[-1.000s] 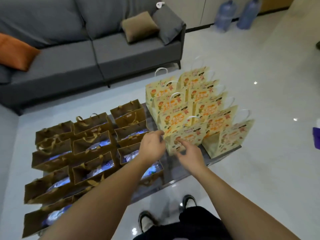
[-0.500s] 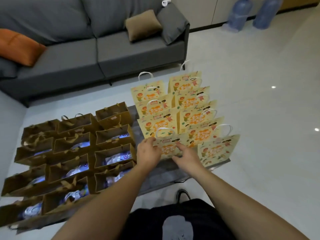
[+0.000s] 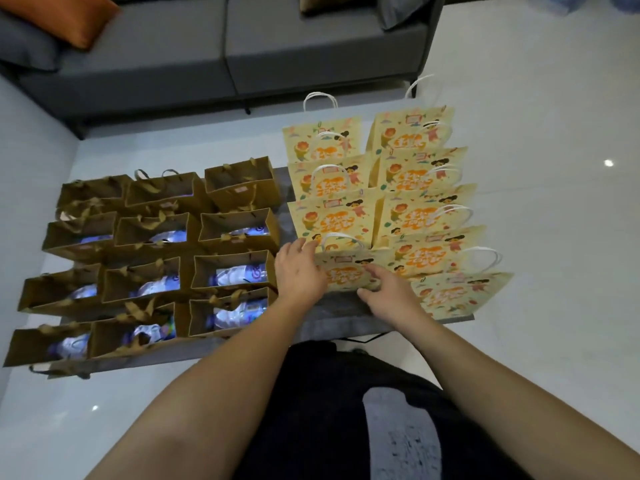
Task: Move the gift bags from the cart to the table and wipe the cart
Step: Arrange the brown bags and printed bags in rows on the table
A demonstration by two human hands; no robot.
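Hidden: brown bags point(image 3: 156, 258) at 9 o'clock, shiny things inside, unclear what.
Left hand point(image 3: 301, 271): holds the yellow bag point(image 3: 346, 271) edge.
Right hand point(image 3: 388, 292): fingers flat on it.

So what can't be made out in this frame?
- Head view: contents of the yellow gift bags, hidden by their own fronts.
- Items in the brown gift bags: glare-blurred.
- Left hand fingers on the nearest yellow bag: grip hidden behind it.
- Cart: out of frame.
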